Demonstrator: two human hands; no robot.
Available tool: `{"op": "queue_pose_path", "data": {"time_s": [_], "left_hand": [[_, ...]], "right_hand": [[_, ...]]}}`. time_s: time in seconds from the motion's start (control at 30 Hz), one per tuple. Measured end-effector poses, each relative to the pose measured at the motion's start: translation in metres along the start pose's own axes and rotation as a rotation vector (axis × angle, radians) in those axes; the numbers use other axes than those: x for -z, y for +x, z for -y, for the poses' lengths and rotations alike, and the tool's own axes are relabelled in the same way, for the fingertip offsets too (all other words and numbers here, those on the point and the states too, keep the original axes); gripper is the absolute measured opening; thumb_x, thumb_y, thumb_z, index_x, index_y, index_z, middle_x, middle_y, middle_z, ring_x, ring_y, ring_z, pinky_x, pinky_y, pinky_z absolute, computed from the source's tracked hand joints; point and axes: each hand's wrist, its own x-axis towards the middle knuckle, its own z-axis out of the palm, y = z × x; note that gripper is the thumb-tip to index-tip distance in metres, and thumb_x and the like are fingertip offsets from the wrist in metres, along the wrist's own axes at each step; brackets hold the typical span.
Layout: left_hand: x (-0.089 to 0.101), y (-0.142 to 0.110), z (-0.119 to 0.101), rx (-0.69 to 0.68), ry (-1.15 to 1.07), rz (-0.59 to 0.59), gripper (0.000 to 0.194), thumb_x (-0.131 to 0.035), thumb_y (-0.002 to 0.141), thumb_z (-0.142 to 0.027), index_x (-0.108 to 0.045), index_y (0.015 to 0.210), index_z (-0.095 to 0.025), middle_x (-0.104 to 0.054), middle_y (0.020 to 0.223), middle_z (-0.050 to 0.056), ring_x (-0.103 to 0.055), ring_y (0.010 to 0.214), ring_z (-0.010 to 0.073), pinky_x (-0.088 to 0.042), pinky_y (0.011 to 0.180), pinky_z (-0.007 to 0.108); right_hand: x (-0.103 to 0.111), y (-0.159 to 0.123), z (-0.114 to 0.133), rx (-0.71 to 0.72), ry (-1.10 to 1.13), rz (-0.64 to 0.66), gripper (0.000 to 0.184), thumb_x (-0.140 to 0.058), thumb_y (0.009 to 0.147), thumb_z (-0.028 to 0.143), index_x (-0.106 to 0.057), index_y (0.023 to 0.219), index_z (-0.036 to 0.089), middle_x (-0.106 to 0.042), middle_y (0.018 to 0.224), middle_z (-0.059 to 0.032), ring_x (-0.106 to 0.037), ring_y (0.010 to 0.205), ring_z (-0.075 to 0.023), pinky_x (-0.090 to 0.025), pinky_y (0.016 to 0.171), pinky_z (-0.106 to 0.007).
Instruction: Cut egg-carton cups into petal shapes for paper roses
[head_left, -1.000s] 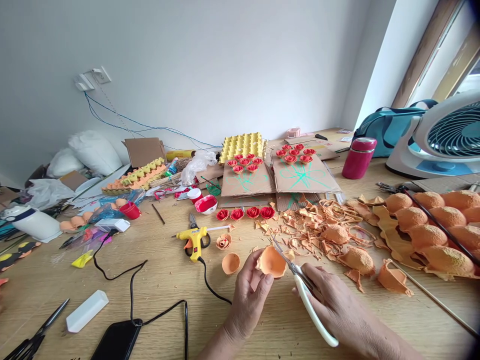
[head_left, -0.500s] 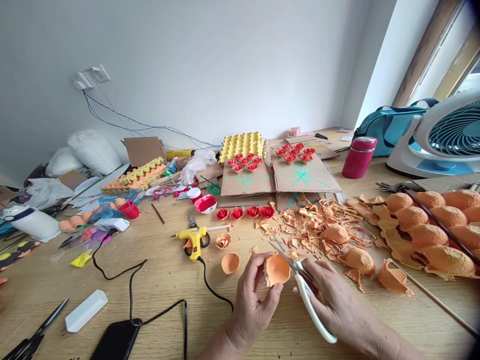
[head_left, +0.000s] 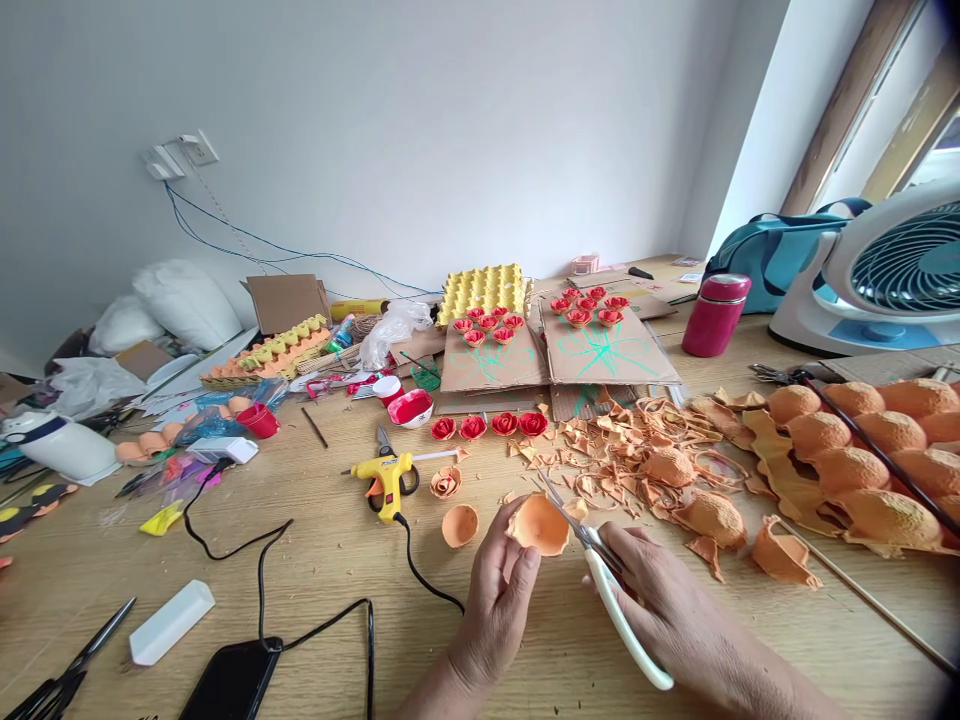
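The left hand (head_left: 501,580) holds the cup (head_left: 541,525) between thumb and fingers, near the middle. The right hand (head_left: 664,600) grips the scissors (head_left: 600,560), beside the cup. Scraps (head_left: 615,455) lie on far right side; to the left are 1 glue gun (head_left: 386,482) and 1 loose shell (head_left: 460,525).

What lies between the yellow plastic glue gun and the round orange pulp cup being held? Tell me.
An orange pulp rose and a loose orange pulp cup, then the left hand, seen in the head view.
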Motion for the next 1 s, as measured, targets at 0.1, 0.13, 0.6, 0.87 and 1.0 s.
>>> {"op": "queue_pose_path", "data": {"time_s": [0.1, 0.13, 0.6, 0.87, 1.0], "left_hand": [[0.003, 0.001, 0.005, 0.016, 0.005, -0.006, 0.047, -0.053, 0.094, -0.048, -0.056, 0.131, -0.018, -0.064, 0.13, 0.013, -0.056, 0.126, 0.0294, -0.044, 0.108, 0.039], [0.004, 0.001, 0.006, 0.019, 0.004, 0.001, 0.045, -0.051, 0.096, -0.048, -0.058, 0.129, -0.018, -0.065, 0.127, 0.012, -0.058, 0.122, 0.029, -0.045, 0.106, 0.04], [0.006, 0.003, 0.008, 0.032, -0.044, 0.031, 0.037, -0.049, 0.097, -0.045, -0.06, 0.12, -0.018, -0.067, 0.12, 0.01, -0.062, 0.109, 0.0259, -0.048, 0.099, 0.038], [0.007, 0.004, 0.016, 0.026, -0.172, -0.039, 0.033, -0.054, 0.095, -0.043, -0.054, 0.121, -0.024, -0.06, 0.13, 0.007, -0.059, 0.113, 0.024, -0.051, 0.094, 0.037], [0.008, 0.007, 0.02, 0.024, -0.254, -0.041, 0.029, -0.053, 0.096, -0.042, -0.056, 0.119, -0.024, -0.061, 0.128, 0.006, -0.061, 0.108, 0.0223, -0.052, 0.092, 0.036]], "right_hand": [[-0.002, 0.0, -0.001, -0.004, 0.035, 0.01, 0.031, -0.037, 0.1, 0.041, -0.038, 0.074, 0.025, -0.056, 0.073, 0.0002, -0.052, 0.067, -0.0167, -0.04, 0.063, -0.029], [-0.002, 0.001, -0.002, -0.004, 0.047, 0.013, 0.031, -0.037, 0.099, 0.041, -0.037, 0.073, 0.025, -0.055, 0.072, 0.0007, -0.051, 0.065, -0.0161, -0.04, 0.062, -0.028], [-0.005, 0.003, -0.006, 0.011, 0.083, -0.031, 0.029, -0.046, 0.096, 0.04, -0.041, 0.072, 0.024, -0.057, 0.07, 0.0004, -0.053, 0.065, -0.0163, -0.04, 0.061, -0.028], [-0.002, 0.003, -0.005, 0.003, 0.072, -0.044, 0.025, -0.045, 0.095, 0.037, -0.043, 0.075, 0.024, -0.059, 0.073, -0.0002, -0.054, 0.069, -0.0174, -0.04, 0.064, -0.029], [-0.001, 0.003, -0.005, 0.001, 0.061, -0.033, 0.021, -0.043, 0.097, 0.036, -0.046, 0.08, 0.024, -0.062, 0.078, -0.002, -0.055, 0.073, -0.0187, -0.04, 0.067, -0.031]]}}
